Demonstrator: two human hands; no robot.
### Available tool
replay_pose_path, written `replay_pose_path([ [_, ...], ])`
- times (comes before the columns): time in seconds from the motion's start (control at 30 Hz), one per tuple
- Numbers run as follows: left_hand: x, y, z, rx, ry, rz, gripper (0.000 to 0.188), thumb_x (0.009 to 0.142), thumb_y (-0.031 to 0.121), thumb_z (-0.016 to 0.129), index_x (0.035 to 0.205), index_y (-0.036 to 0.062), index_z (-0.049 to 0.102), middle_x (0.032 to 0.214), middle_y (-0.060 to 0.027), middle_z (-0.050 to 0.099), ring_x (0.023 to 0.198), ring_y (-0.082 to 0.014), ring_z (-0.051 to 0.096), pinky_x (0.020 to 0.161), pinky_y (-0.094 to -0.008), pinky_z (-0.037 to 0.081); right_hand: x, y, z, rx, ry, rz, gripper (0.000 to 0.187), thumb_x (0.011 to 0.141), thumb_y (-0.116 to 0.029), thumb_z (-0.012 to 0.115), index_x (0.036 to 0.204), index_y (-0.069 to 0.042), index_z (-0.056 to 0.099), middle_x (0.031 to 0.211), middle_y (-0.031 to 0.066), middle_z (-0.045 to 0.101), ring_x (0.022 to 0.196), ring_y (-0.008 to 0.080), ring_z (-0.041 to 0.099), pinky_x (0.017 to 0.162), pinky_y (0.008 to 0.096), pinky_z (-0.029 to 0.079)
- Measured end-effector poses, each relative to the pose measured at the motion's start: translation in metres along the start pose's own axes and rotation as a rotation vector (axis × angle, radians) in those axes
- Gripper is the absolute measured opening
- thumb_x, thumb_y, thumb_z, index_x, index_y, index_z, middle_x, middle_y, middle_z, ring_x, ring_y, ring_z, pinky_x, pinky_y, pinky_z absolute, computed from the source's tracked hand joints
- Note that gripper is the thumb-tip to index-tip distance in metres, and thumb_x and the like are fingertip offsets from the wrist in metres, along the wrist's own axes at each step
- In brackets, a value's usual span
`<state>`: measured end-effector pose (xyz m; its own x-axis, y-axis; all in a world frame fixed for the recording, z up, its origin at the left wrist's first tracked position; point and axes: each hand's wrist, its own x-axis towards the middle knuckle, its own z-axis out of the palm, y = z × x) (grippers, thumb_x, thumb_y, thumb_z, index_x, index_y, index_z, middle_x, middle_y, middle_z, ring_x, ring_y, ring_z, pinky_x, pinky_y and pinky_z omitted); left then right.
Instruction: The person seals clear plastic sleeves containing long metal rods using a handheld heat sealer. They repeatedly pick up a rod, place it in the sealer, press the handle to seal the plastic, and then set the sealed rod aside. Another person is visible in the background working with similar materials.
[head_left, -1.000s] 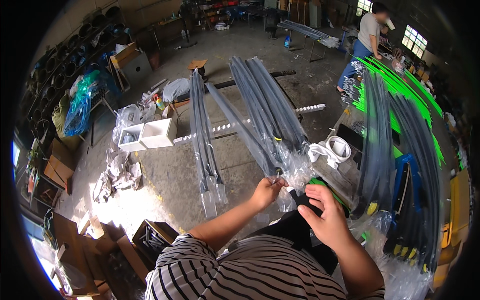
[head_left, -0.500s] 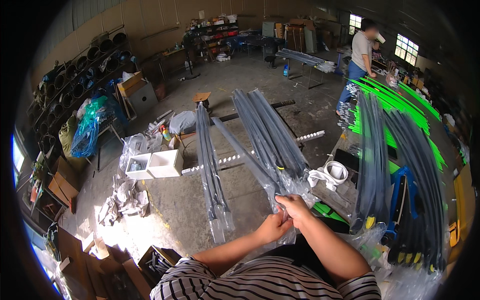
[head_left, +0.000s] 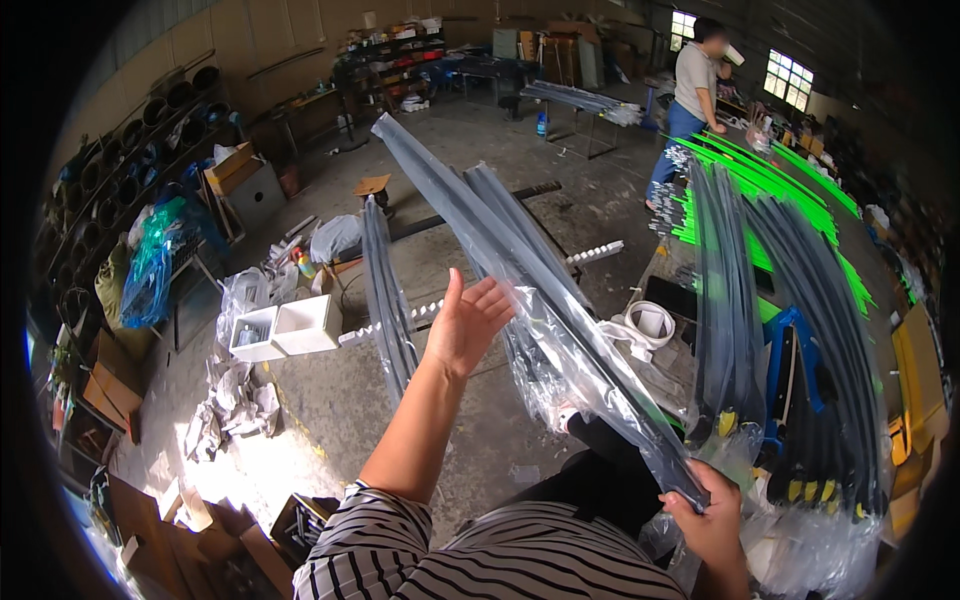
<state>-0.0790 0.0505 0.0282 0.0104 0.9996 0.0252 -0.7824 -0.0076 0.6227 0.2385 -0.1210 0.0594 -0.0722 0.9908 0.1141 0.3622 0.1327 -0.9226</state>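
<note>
A long bundle of dark strips in a clear plastic sleeve [head_left: 560, 322] slants from the upper left down to my right side. My right hand [head_left: 708, 508] is closed round its near end. With fingers spread and palm turned to the sleeve, my left hand [head_left: 468, 318] is open beside the bundle's middle; I cannot tell whether the fingertips touch it. Under and behind lies another sleeved bundle [head_left: 512, 212], partly hidden by the raised one. To the left, a thinner sleeved bundle [head_left: 384, 285] rests across the supports, its near end passing behind my left forearm.
Sleeved bundles [head_left: 722, 290] and bright green strips [head_left: 790, 195] lie on the right, near a blue-framed tool [head_left: 788, 375]. A white roll [head_left: 650, 322] sits beside them. White foam boxes [head_left: 308, 325] and crumpled paper [head_left: 235, 400] are left. A person [head_left: 690, 95] stands far right.
One sleeved bundle has been lifted and swung aslant, its near end drawn to the right in my right hand. My left hand has let go and moved up and left, opening.
</note>
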Motion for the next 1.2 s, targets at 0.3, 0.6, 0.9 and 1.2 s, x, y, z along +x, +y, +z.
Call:
replay_pose_path([
  [0.3,-0.008,-0.026,0.050,-0.147,0.105,0.066,0.024,0.087,0.017,0.043,0.098,-0.0041,0.048,0.095,-0.0133,0.056,0.082,-0.0211,0.056,0.077,-0.0327,0.046,-0.043,0.011,-0.038,0.084,0.043,0.082,0.031,0.066,-0.001,0.057,0.096,0.007,0.051,0.073,0.0095,0.060,0.061,0.0114,0.057,0.057,0.0228,0.047],
  [0.6,-0.040,-0.072,0.077,-0.049,-0.042,-0.130,0.018,0.083,0.012,0.052,0.095,-0.0017,0.054,0.085,-0.0100,0.060,0.080,-0.0187,0.058,0.072,-0.0283,0.048,-0.039,0.022,-0.042,0.052,0.093,0.004,0.031,0.065,-0.003,0.064,0.094,0.003,0.055,0.073,0.0081,0.058,0.062,0.0113,0.055,0.057,0.0227,0.043],
  [0.9,-0.076,-0.105,0.110,0.051,-0.180,-0.252,0.013,0.080,0.011,0.056,0.088,0.0008,0.058,0.085,-0.0084,0.061,0.078,-0.0181,0.058,0.070,-0.0291,0.048,-0.034,0.016,-0.051,0.071,0.084,-0.005,0.034,0.065,-0.004,0.066,0.097,0.001,0.056,0.074,0.0084,0.058,0.064,0.0120,0.057,0.058,0.0226,0.044],
  [1.2,-0.081,-0.115,0.118,0.063,-0.103,-0.189,0.014,0.074,0.003,0.060,0.089,0.0036,0.058,0.083,-0.0060,0.061,0.078,-0.0180,0.058,0.065,-0.0326,0.050,-0.032,0.016,-0.060,0.063,0.083,-0.103,0.046,0.064,-0.010,0.071,0.105,0.000,0.053,0.075,0.0058,0.059,0.066,0.0092,0.055,0.061,0.0215,0.044],
])
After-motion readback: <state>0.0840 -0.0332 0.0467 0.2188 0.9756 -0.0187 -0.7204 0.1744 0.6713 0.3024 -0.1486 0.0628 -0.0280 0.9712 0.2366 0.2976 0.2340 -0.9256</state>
